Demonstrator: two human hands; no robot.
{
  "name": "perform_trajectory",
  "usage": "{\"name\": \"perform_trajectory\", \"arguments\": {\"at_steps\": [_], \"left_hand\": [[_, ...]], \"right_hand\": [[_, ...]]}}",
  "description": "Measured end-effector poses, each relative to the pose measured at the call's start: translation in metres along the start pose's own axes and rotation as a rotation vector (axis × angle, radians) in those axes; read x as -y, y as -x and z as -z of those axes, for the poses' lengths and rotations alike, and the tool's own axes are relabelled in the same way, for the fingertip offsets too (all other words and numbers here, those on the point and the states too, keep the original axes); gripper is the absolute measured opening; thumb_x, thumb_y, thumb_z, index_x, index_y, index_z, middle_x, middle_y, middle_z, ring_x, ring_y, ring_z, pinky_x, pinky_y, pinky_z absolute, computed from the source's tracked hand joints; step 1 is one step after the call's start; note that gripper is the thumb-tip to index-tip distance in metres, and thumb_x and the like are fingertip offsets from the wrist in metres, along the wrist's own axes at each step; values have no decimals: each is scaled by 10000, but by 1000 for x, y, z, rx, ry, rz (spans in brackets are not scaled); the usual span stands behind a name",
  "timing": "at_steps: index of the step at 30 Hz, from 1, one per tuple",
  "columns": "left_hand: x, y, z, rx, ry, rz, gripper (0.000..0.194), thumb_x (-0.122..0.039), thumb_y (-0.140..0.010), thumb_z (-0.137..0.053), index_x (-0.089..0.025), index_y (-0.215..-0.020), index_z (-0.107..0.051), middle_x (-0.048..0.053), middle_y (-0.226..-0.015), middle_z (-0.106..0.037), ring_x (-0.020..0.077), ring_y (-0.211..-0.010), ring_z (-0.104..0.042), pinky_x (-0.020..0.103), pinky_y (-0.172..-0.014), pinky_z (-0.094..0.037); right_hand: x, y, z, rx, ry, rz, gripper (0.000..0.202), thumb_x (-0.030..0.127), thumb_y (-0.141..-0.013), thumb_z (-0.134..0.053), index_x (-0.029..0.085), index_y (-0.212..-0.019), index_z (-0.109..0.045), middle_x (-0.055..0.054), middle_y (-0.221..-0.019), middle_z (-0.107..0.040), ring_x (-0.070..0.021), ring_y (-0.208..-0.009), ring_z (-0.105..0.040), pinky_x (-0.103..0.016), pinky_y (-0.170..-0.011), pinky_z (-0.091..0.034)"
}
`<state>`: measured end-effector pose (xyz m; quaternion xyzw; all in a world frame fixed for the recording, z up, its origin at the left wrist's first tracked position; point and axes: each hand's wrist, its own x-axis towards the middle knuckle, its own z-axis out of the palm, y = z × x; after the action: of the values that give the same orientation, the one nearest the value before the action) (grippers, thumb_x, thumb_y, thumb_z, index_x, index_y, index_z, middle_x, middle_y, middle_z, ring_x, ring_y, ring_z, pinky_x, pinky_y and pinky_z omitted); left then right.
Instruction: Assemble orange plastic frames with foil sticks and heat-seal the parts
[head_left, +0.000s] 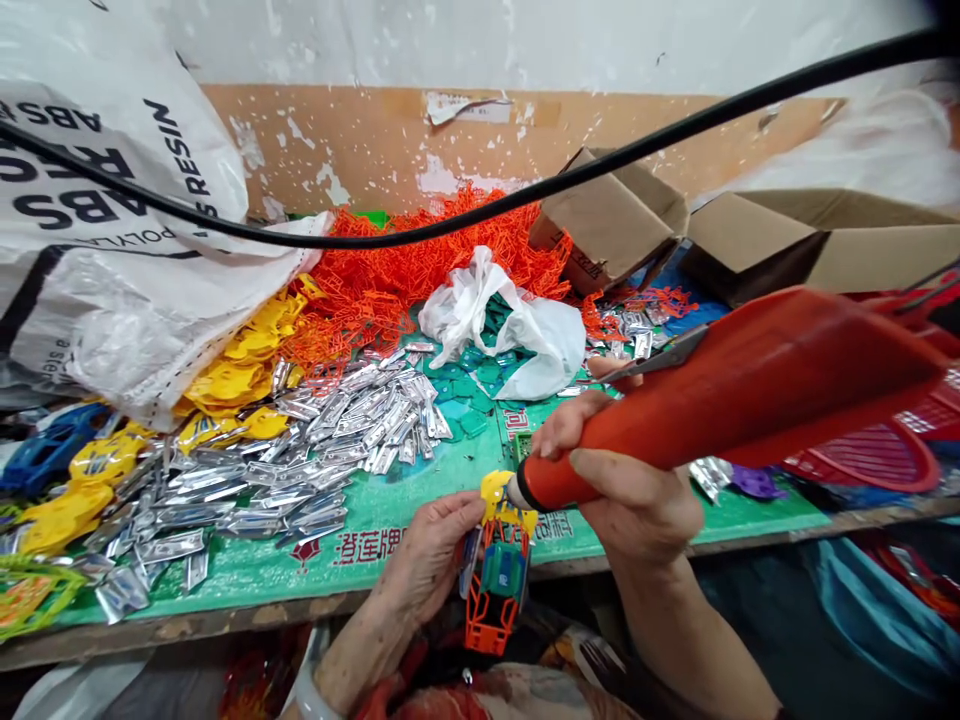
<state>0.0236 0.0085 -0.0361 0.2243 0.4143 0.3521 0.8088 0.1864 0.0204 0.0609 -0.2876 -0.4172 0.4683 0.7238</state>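
My left hand [431, 545] grips a small toy car [504, 572] at the table's front edge. The car has a yellow front, a green middle and an orange frame at its near end. My right hand [637, 500] is wrapped round a large red electric screwdriver [735, 385], tilted down to the left. Its nose meets the car's yellow part; the very tip is hidden. A pointed metal blade [664, 358] lies along the screwdriver's upper side by my fingers; what tool it belongs to is unclear.
Silvery strips [322, 450], yellow car shells [232, 375] and orange frames [442, 250] are heaped on the green tabletop [420, 490]. A white plastic bag [551, 335] holds green pieces. Cardboard boxes [622, 215] stand behind, a pink basket [877, 455] at right. A black cable [450, 232] crosses above.
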Motion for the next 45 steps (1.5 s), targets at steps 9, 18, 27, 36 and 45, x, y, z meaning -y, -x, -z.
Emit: {"name": "perform_trajectory", "arguments": {"at_steps": [9, 18, 27, 36, 45], "left_hand": [[-1, -1, -4, 1, 11, 9, 328, -321, -689, -827, -78, -904, -776, 87, -702, -720, 110, -537, -560, 212, -520, -443], [-1, 0, -5, -13, -2, 8, 319, -336, -684, -833, -95, -886, -781, 54, -660, -693, 105, -534, -561, 207, -522, -454], [4, 0, -9, -52, -37, -57, 305, -348, -707, -812, -108, -892, -780, 44, -641, -682, 116, -541, -577, 208, -535, -466], [10, 0, -6, -96, -63, -82, 282, -366, -705, -812, -136, -864, -779, -14, -556, -612, 99, -503, -535, 194, -511, -438], [-1, 8, -10, -95, -28, -60, 316, -345, -654, -850, -95, -819, -751, 56, -686, -719, 121, -543, -600, 206, -516, -471]], "right_hand": [[-5, 2, 3, 8, 24, -14, 409, 124, -695, -709, 274, -1057, -589, 33, -750, -624, -161, -647, -577, -338, -667, -512], [-10, 6, 10, 23, 99, -23, 418, 192, -722, -755, 277, -1085, -568, 27, -775, -622, -180, -663, -567, -392, -721, -507], [-13, 8, 8, 19, 225, -18, 256, 193, -696, -727, 248, -913, -603, 21, -715, -592, -193, -658, -579, -402, -731, -529], [-21, 17, 7, 22, 264, 18, 438, 103, -669, -696, 260, -1054, -560, 26, -753, -612, -197, -690, -601, -405, -737, -542], [-7, 7, 5, 6, 165, 21, 285, 154, -671, -694, 245, -923, -597, 30, -721, -605, -185, -643, -575, -391, -696, -521]]}}
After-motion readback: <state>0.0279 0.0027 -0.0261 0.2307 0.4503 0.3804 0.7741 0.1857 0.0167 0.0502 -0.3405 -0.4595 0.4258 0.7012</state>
